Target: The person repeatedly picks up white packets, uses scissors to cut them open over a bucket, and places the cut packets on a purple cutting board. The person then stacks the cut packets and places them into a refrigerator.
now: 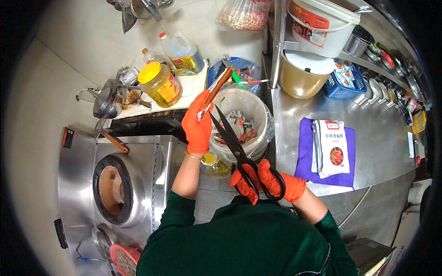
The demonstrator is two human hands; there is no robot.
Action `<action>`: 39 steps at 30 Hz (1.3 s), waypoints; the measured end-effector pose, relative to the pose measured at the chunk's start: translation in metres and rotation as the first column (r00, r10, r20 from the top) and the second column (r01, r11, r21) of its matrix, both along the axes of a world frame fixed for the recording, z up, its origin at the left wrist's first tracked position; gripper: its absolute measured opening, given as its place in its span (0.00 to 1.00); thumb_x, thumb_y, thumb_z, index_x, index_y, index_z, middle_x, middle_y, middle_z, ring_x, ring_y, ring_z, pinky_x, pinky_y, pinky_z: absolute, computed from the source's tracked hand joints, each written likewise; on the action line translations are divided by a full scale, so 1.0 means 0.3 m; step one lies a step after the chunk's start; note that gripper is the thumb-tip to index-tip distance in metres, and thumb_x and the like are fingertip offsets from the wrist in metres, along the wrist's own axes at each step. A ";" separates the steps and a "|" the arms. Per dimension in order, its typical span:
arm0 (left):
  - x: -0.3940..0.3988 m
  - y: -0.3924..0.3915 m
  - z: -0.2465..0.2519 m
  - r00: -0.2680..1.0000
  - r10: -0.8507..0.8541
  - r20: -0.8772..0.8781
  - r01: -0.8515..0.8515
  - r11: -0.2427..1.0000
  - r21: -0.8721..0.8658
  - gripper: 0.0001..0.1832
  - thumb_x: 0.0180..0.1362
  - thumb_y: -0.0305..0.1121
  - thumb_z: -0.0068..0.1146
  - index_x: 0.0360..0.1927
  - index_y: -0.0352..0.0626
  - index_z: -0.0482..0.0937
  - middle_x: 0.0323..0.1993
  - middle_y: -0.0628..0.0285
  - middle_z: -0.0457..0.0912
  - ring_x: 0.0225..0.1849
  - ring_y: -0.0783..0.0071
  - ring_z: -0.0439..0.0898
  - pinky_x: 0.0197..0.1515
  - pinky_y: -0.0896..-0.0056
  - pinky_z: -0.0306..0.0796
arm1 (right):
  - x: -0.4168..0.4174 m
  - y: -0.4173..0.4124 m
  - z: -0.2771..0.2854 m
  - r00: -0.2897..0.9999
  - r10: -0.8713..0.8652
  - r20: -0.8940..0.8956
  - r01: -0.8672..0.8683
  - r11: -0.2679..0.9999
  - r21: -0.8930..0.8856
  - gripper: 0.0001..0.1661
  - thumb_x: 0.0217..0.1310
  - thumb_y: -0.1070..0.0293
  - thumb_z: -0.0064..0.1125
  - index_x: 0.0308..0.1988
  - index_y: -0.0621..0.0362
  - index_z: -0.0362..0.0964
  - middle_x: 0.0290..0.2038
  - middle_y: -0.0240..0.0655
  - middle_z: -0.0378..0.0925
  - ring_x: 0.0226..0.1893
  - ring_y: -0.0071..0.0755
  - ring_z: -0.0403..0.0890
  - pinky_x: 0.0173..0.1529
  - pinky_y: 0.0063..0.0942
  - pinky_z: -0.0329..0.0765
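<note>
My left hand (197, 126), in an orange glove, grips a narrow packet (217, 88), seen nearly edge-on, with white film on one side and a reddish-brown side. In my right hand (276, 181), also gloved, are large black-handled scissors (238, 148). Their blades are parted and point up toward the packet's lower end. Below the blades stands a pale bin (260, 107) with a clear liner, holding cut packaging scraps (241, 126). To the right, a stack of white printed packets (333, 148) lies on a purple cloth (305, 145).
A steel table (376, 138) carries a gold-coloured pot (300, 79) and a blue basket (345, 86). Left are a steel stove with a round burner (112, 189), a yellow-lidded jar (160, 86) and an oil jug (183, 51). A blue bin (255, 67) stands beyond the pale one.
</note>
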State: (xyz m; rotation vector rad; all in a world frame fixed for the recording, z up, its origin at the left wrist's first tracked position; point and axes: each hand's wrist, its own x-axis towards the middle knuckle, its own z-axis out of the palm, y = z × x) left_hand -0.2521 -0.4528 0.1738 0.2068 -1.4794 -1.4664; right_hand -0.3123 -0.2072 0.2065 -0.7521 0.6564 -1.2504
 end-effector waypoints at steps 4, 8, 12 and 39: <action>0.019 0.003 0.008 0.999 0.040 0.005 -0.040 0.998 -0.048 0.23 0.56 0.11 0.46 0.56 0.32 0.73 0.56 0.54 0.74 0.56 0.63 0.75 0.56 0.64 0.71 | 0.017 -0.022 -0.003 0.997 0.037 0.067 -0.037 0.999 -0.003 0.47 0.62 0.28 0.29 0.51 0.62 0.68 0.30 0.31 0.72 0.23 0.23 0.72 0.28 0.20 0.70; 0.038 -0.006 0.024 0.937 0.316 0.146 -0.236 0.885 -0.402 0.23 0.53 0.09 0.45 0.53 0.33 0.76 0.52 0.55 0.78 0.53 0.67 0.77 0.53 0.71 0.71 | 0.029 -0.032 -0.007 0.993 0.033 0.114 -0.030 0.999 -0.030 0.47 0.62 0.27 0.29 0.50 0.62 0.69 0.29 0.31 0.72 0.22 0.23 0.71 0.27 0.19 0.67; 0.037 -0.003 0.034 0.946 0.296 0.131 -0.236 0.907 -0.348 0.24 0.50 0.09 0.45 0.51 0.35 0.77 0.49 0.55 0.80 0.50 0.70 0.79 0.50 0.75 0.72 | 0.030 -0.040 0.012 0.994 0.043 0.104 -0.046 0.999 0.026 0.47 0.62 0.27 0.30 0.49 0.63 0.69 0.29 0.32 0.72 0.23 0.24 0.71 0.27 0.19 0.66; 0.019 -0.025 0.034 0.835 0.544 0.080 -0.364 0.656 -0.661 0.20 0.48 0.14 0.54 0.47 0.38 0.80 0.45 0.53 0.82 0.48 0.58 0.81 0.52 0.66 0.72 | 0.017 -0.053 0.006 0.988 0.033 0.150 -0.026 0.999 -0.046 0.49 0.59 0.25 0.31 0.47 0.63 0.70 0.24 0.31 0.71 0.21 0.21 0.71 0.23 0.18 0.65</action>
